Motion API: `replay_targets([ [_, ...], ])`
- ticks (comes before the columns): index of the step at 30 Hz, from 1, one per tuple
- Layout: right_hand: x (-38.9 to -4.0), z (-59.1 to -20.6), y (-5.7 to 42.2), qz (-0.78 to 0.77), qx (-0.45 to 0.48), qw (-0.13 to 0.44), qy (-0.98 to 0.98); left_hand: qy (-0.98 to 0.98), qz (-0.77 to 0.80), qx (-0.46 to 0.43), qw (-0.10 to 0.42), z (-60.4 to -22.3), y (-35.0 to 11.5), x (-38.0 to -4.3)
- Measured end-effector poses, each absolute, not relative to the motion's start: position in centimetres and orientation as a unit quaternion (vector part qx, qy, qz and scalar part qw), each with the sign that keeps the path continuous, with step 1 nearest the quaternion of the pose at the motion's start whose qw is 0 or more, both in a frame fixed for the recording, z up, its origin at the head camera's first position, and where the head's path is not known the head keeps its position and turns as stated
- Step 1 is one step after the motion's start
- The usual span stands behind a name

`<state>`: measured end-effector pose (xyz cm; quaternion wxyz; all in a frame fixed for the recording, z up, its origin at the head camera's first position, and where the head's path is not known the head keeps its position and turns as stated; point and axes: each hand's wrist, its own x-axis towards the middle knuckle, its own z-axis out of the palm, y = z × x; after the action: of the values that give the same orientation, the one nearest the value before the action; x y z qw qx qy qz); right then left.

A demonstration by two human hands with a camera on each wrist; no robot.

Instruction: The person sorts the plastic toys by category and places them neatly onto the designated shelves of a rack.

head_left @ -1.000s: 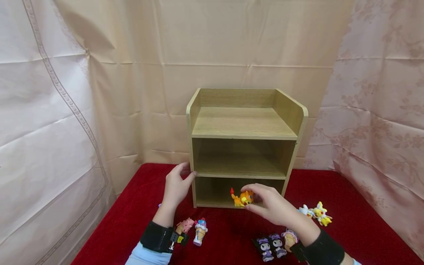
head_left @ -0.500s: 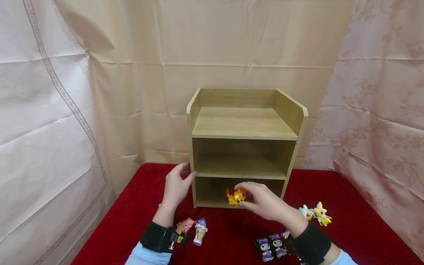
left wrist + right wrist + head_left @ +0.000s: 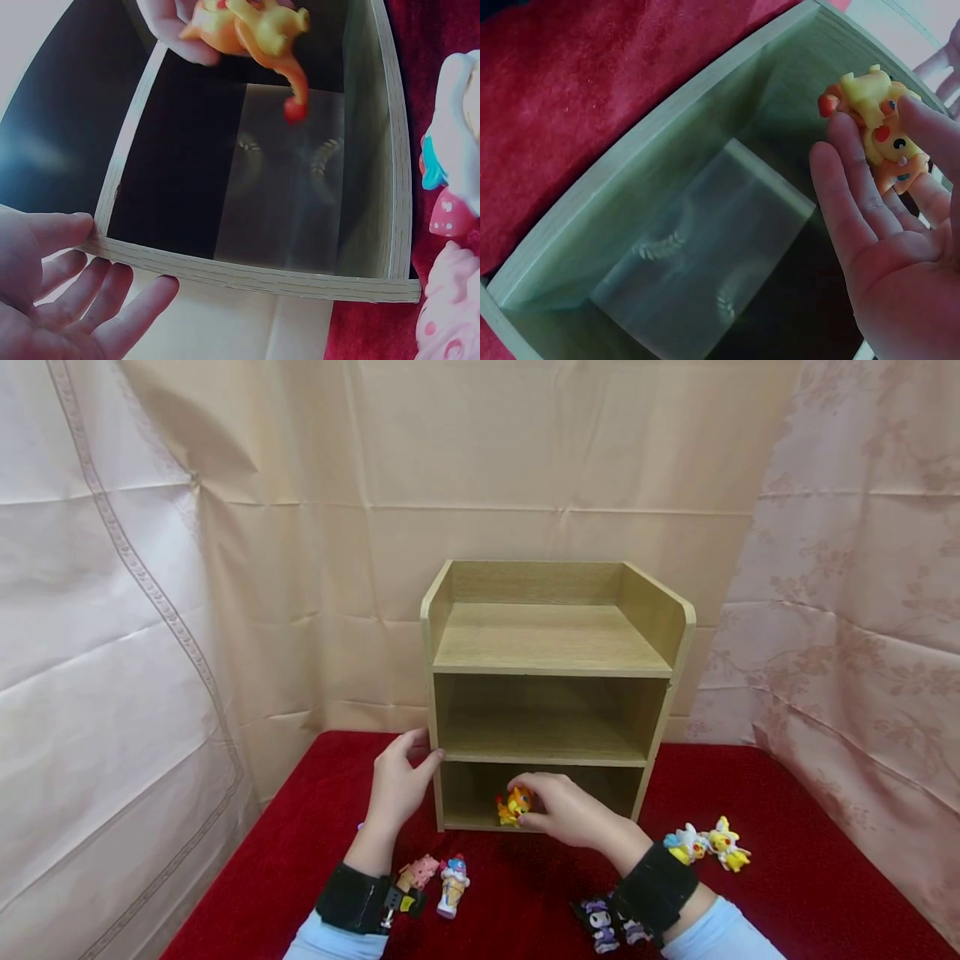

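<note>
A small orange toy figure (image 3: pixel 513 807) with a yellow belly and a red-tipped tail is pinched between the thumb and fingers of my right hand (image 3: pixel 566 814). I hold it at the front opening of the bottom compartment of the wooden shelf unit (image 3: pixel 555 639), toward its left side. In the right wrist view the figure (image 3: pixel 881 112) has its head toward my palm and its tail pointing away. My left hand (image 3: pixel 397 781) rests on the unit's left side panel. Its thumb touches the front edge, and its loosely extended fingers (image 3: pixel 142 311) lie along the outer face.
An ice-cream-cone toy (image 3: pixel 453 887) and a pink toy (image 3: pixel 422 870) lie on the red cloth (image 3: pixel 510 918) near my left wrist. Black-and-purple figures (image 3: pixel 600 925) lie partly under my right wrist. White-and-yellow figures (image 3: pixel 726 843) lie at the right. Curtains (image 3: pixel 555 460) hang behind the unit.
My right hand has moved left along the bottom compartment with the orange toy figure in its grip. The left hand stays on the side panel.
</note>
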<state>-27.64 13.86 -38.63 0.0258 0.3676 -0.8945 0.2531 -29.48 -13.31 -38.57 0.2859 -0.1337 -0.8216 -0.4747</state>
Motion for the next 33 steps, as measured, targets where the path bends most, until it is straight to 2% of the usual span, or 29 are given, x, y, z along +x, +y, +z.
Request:
replay_targets([
  [13, -29.5, -40.2, 12.1, 0.251, 0.362, 0.017, -0.898, -0.818, -0.486, -0.141, 0.276, -38.5, -13.3, -29.4],
  [26, -31.2, -41.4, 10.5, 0.224, 0.347, 0.053, -0.909, -0.820, -0.484, -0.139, 0.273, -38.5, -13.5, -29.4],
  [33, -31.6, -41.7, 9.7, 0.220, 0.331, 0.038, -0.917, -0.815, -0.489, -0.138, 0.278, -38.6, -13.4, -29.4],
])
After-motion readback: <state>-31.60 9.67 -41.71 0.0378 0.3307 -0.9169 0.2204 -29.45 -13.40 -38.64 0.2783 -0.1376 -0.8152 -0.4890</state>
